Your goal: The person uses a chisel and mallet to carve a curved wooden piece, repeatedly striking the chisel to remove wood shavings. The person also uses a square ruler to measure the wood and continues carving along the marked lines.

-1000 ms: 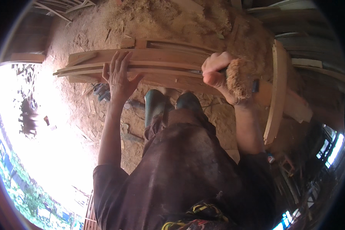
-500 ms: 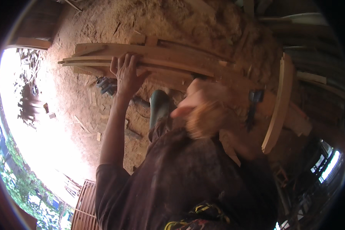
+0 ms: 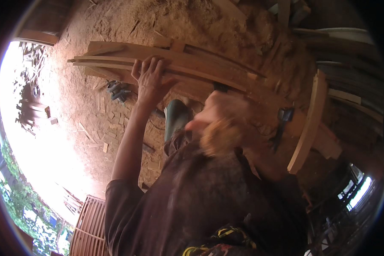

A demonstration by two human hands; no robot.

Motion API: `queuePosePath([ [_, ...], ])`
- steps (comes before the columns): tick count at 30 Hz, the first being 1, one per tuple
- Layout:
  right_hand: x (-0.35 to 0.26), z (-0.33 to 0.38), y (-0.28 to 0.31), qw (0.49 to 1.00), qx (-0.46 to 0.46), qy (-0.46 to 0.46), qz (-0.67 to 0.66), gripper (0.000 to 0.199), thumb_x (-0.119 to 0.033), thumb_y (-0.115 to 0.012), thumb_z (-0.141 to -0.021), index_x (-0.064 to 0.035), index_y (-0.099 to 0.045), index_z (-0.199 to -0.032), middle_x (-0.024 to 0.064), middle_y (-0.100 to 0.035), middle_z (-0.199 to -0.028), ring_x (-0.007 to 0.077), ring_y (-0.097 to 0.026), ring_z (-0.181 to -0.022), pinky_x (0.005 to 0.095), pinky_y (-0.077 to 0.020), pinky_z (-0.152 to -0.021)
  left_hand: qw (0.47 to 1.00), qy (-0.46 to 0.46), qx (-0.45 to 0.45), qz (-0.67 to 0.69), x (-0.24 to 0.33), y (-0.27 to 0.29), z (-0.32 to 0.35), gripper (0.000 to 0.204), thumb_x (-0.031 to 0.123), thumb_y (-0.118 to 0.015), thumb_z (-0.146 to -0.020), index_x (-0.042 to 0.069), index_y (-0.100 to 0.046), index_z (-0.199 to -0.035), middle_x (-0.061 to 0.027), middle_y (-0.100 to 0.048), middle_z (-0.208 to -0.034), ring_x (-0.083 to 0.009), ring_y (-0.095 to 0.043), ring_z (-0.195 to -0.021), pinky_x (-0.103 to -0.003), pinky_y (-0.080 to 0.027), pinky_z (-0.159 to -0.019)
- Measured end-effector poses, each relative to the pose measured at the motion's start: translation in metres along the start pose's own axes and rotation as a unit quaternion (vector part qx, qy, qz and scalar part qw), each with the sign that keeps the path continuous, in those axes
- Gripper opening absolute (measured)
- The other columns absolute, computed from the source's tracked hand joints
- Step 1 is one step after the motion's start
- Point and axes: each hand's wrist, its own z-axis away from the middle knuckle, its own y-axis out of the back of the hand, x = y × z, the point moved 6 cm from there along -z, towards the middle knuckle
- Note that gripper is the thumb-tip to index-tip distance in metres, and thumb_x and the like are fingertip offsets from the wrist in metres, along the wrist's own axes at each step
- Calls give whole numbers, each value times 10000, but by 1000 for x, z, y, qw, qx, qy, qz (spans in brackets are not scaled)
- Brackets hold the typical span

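Observation:
My left hand (image 3: 150,81) grips a long curved wooden strip (image 3: 200,77), its fingers bent over the wood and its thumb stretched to the right. The strip rests on a wide plank (image 3: 132,50) lying on the ground. My right hand (image 3: 219,106), smeared by motion, is closed around a tool with a rounded brown wooden end (image 3: 219,138); what kind of tool it is I cannot tell. A small dark piece (image 3: 219,87) shows at the strip's near edge, just beyond the right hand. Whether it belongs to the tool is unclear.
A black tool (image 3: 280,126) lies on the plank to the right. Beyond it a curved wooden beam (image 3: 308,121) extends toward me. A dark power tool (image 3: 118,91) sits left of my forearm, near scattered wood offcuts (image 3: 113,128). My boot (image 3: 176,117) stands beside the plank.
The view has shifted slightly. My left hand keeps its hold on the strip, and the strips' left ends look closer together. My right hand stays blurred in nearly the same place.

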Motion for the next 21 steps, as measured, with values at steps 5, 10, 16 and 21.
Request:
queuePosePath([
  [5,30,-39,48,995,6,-92,-42,237,-252,-799,-1012,-79,-640,-978,30,-657,-795,148,-651,-737,314,-506,-652,999,-3,45,-24,-29,29,-8,820,402,-971,-726,167,-616,-1427,-89,-589,-1475,-324,-465,-1496,-558,-221,-1282],
  [10,16,-39,17,993,-59,-51,-93,263,-212,-856,-949,-77,-637,-1004,31,-642,-777,163,-646,-718,311,-504,-644,996,25,42,-68,-72,44,0,849,396,-1002,-653,161,-628,-1378,-79,-610,-1444,-305,-473,-1487,-548,-222,-1278],
  [16,-20,-14,-48,999,-28,39,19,291,-298,-867,-918,-148,-620,-883,-7,-566,-731,204,-584,-645,351,-501,-616,997,29,37,-63,-72,41,-8,779,327,-1000,-630,178,-645,-1307,-44,-629,-1391,-280,-494,-1456,-518,-222,-1237],
  [21,22,-59,11,996,-13,-71,-54,277,-238,-871,-929,-95,-645,-999,35,-601,-744,195,-605,-639,323,-545,-608,998,28,52,-29,-77,40,-1,761,334,-993,-619,177,-659,-1285,-45,-633,-1381,-284,-490,-1456,-522,-223,-1235],
])
